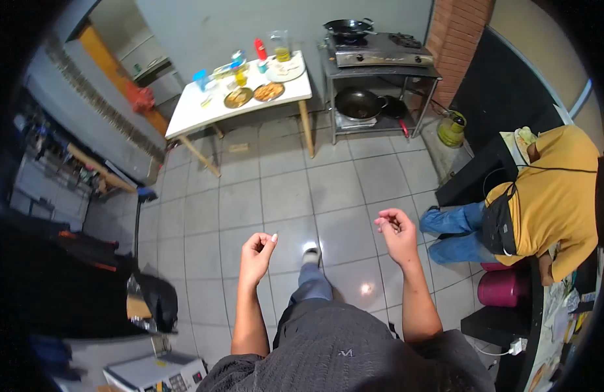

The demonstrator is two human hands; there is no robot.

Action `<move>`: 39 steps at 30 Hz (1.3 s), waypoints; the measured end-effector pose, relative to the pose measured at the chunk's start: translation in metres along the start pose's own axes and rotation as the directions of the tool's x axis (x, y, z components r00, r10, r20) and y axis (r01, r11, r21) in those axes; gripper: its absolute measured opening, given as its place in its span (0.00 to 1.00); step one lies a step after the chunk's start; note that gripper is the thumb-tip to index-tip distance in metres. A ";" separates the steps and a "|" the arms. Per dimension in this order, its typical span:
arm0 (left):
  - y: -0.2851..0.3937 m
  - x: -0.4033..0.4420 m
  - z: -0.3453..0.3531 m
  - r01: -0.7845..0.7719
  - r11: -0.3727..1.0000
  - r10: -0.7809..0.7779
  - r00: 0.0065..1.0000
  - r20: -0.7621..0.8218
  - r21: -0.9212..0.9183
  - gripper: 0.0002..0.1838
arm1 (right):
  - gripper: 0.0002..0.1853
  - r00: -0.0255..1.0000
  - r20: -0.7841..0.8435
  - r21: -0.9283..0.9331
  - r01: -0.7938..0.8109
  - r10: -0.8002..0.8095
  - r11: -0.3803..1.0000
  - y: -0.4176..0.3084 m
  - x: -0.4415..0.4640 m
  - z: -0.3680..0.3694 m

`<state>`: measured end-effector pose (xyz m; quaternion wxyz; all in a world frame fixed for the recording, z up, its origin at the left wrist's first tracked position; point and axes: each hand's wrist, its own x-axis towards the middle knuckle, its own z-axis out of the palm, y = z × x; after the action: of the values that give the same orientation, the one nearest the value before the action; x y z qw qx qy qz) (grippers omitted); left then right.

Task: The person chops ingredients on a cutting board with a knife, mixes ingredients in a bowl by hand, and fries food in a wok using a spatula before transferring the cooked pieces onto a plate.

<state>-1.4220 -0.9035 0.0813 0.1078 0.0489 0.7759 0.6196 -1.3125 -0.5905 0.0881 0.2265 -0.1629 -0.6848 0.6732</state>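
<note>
My left hand (258, 251) is raised over the tiled floor, its fingers curled in and the thumb resting against them. I see nothing held in it. To the right, my right hand (399, 236) is raised at about the same height, loosely bent, with a gap between thumb and fingers and nothing visible inside. Neither hand touches any object. Ahead stands a white table (184, 117) bearing a plate of orange-brown food (269, 91), another plate of food (238, 98), a red bottle (260, 49) and a clear pitcher with yellow liquid (282, 52).
A gas stove (380, 57) with a black wok (349, 27) stands on a metal rack; a larger wok (359, 103) sits below. A green gas cylinder (452, 129) is beside it. At right, a person in a yellow shirt (550, 196) leans at a counter near a pink bucket (501, 289).
</note>
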 end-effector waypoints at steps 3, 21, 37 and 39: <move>0.002 0.098 0.037 -0.017 1.000 0.018 0.997 0.073 -0.007 0.09 | 0.07 0.997 -0.071 -0.046 -0.025 0.022 0.999 0.018 0.077 -0.007; 0.153 0.609 0.245 -0.099 0.995 0.101 0.956 0.276 -0.022 0.08 | 0.06 0.964 -0.253 -0.254 0.014 -0.080 0.967 0.024 0.619 -0.068; 0.189 0.861 0.382 0.125 0.989 -0.132 0.988 -0.080 -0.080 0.07 | 0.26 0.969 0.176 -0.832 0.054 0.170 0.551 0.091 1.088 -0.079; 0.194 0.878 0.391 0.130 0.988 -0.138 0.986 -0.094 -0.084 0.08 | 0.25 0.970 0.186 -0.831 0.072 0.154 0.552 0.093 1.096 -0.075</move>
<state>-2.1978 -0.3038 0.0942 0.1122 -0.0386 0.7574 0.6421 -2.2060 0.0560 0.0939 0.0233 -0.1851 -0.9391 0.2884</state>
